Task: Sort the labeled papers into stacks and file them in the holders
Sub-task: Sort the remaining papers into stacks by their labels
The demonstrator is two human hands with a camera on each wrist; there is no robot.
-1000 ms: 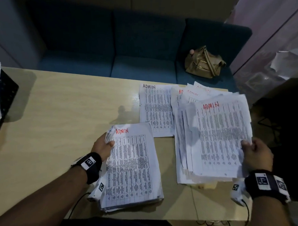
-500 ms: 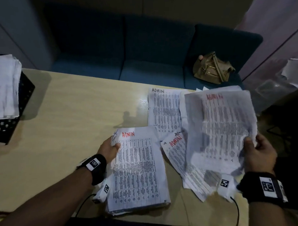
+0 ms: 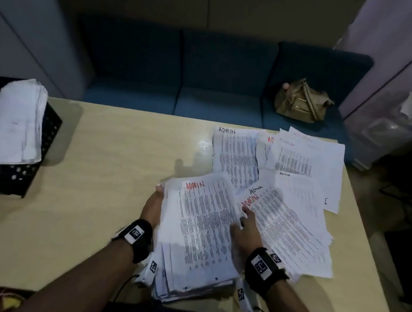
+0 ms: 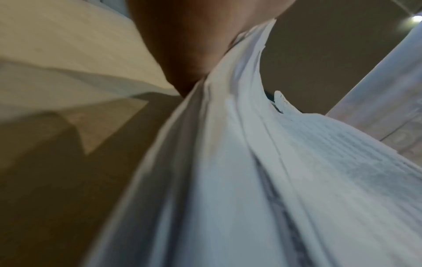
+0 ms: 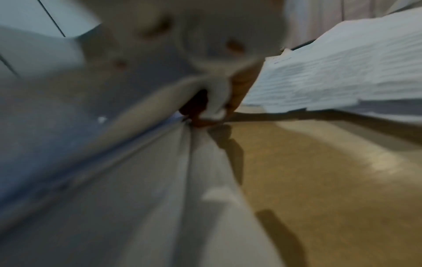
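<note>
While left hand (image 3: pixel 153 208) grips stack (image 3: pixel 203 237) edge, right hand (image 3: pixel 246 233) fingers pinch top sheet.

The room is dim. A light wooden table (image 3: pixel 96 183) fills the near ground. Beyond its far edge stands a dark blue sofa (image 3: pixel 221 85) against a pale wall (image 3: pixel 195 9), with a tan handbag (image 3: pixel 302 101) on its right seat. A pale curtain (image 3: pixel 388 44) hangs far right.

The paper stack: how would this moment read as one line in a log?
stage: stacking ADMIN sheets | left hand: holds stack left edge | right hand: on stack's right edge | loose papers: spread right | holder: far left
</note>
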